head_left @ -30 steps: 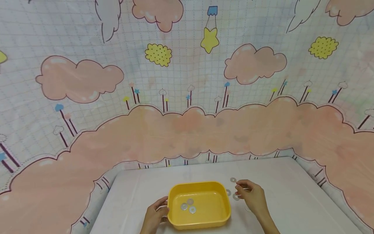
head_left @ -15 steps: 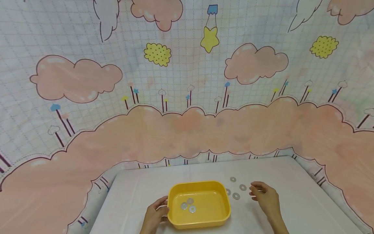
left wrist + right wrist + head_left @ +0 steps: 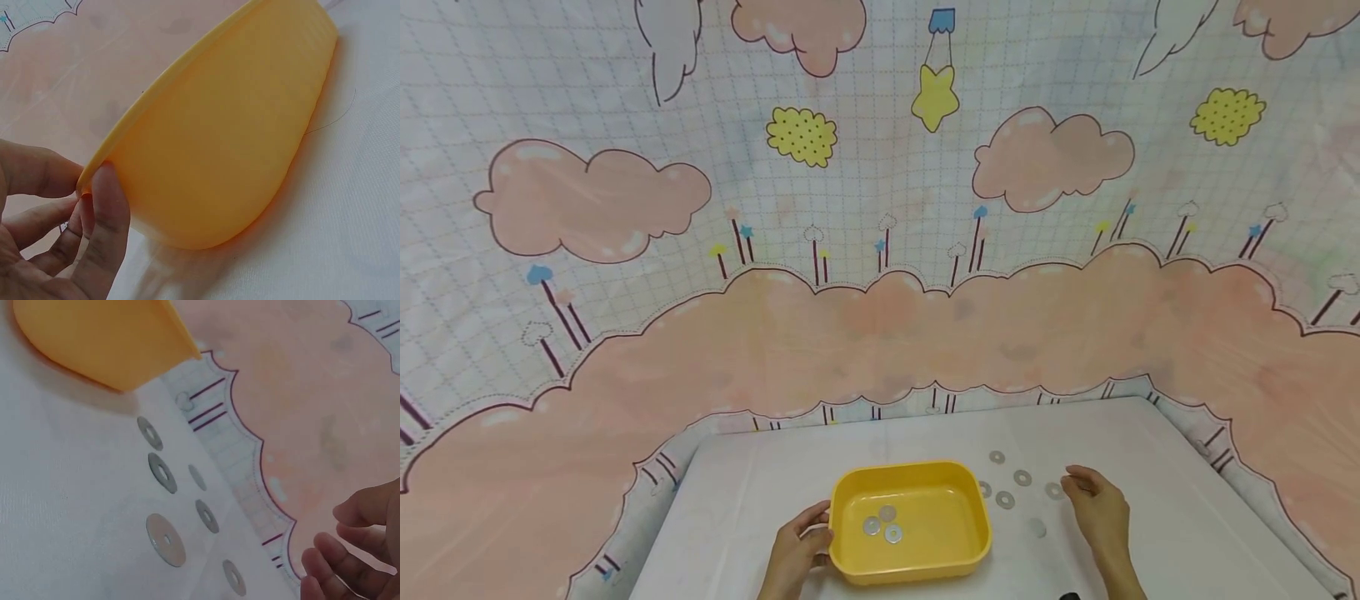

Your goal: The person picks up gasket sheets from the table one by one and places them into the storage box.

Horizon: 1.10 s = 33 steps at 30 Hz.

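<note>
My left hand (image 3: 797, 550) pinches the rim of a yellow plastic tray (image 3: 212, 144) at its left end, the thumb against the outer wall in the left wrist view. Three metal washers (image 3: 892, 534) lie on the tray's floor. To the right of the tray, several flat washers (image 3: 1005, 500) are spread on the white tabletop. My right hand (image 3: 1099, 508) is just right of them, its fingertips beside one washer (image 3: 1054, 491) in the head view. In the right wrist view the right hand (image 3: 356, 550) has loosely bent, parted fingers and holds nothing; a larger washer (image 3: 166, 539) lies nearest that camera.
The white-covered table (image 3: 760, 475) meets a cloth backdrop (image 3: 880, 333) printed with clouds and stars. A small dark object (image 3: 1070, 596) shows at the bottom edge of the head view, near my right forearm.
My right hand has moved right, away from the tray, uncovering washers on the table, one now visible by its fingertips. The left hand and tray have stayed in place.
</note>
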Motion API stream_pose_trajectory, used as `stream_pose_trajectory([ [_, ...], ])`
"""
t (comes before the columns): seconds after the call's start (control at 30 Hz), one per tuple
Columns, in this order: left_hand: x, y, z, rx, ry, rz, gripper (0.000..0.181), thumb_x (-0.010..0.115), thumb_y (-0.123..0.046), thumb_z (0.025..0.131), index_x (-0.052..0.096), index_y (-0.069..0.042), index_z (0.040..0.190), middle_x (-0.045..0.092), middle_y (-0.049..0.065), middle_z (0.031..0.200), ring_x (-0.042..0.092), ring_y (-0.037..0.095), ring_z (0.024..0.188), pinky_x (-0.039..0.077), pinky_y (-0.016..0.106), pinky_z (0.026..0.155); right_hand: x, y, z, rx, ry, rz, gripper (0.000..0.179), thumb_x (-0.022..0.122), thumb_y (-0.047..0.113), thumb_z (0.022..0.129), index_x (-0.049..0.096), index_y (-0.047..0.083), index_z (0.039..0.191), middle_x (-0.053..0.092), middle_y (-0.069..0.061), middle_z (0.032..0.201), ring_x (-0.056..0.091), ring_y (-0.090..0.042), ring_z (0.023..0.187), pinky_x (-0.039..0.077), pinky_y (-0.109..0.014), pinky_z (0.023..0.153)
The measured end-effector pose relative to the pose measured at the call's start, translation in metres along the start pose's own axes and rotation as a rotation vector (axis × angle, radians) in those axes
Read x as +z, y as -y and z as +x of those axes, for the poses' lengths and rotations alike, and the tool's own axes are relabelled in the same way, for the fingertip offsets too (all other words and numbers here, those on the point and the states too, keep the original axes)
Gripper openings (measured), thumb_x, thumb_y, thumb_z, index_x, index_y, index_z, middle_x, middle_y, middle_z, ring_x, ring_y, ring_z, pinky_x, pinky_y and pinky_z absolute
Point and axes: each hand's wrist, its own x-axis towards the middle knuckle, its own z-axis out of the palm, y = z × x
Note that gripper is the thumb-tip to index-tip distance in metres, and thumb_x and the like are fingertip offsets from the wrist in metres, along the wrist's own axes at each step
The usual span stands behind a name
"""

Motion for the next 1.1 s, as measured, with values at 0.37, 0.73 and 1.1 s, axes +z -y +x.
stream_pose_trajectory([
  [0.37,0.001,-0.005,0.0,0.008,-0.017,0.002,0.059,0.064,0.001,0.085,0.047,0.006,0.141,0.055,0.016,0.118,0.063,0.016,0.089,0.06,0.033,0.066,0.016,-0.021,0.013,0.033,-0.146,-0.032,0.039,0.067,0.026,0.091,0.066,0.001,0.121,0.072,-0.018,0.107,0.068,-0.025,0.088,0.046,-0.025,0.07],
  [0.73,-0.001,-0.006,0.003,0.007,0.003,-0.007,0.058,0.064,-0.001,0.086,0.046,0.006,0.141,0.055,0.015,0.118,0.063,0.015,0.089,0.06,0.033,0.066,0.031,-0.032,0.016,0.026,-0.159,-0.081,0.041,0.068,0.026,0.089,0.067,-0.003,0.119,0.07,-0.024,0.108,0.066,-0.04,0.094,0.047,-0.037,0.07],
  [1.1,-0.005,-0.003,0.008,-0.014,0.017,0.001,0.058,0.063,-0.002,0.088,0.045,0.005,0.142,0.055,0.016,0.12,0.063,0.015,0.089,0.06,0.035,0.068,0.04,-0.032,0.016,0.056,-0.138,-0.15,0.043,0.063,0.028,0.092,0.065,-0.004,0.121,0.066,-0.028,0.117,0.056,-0.05,0.113,0.039,-0.06,0.092],
])
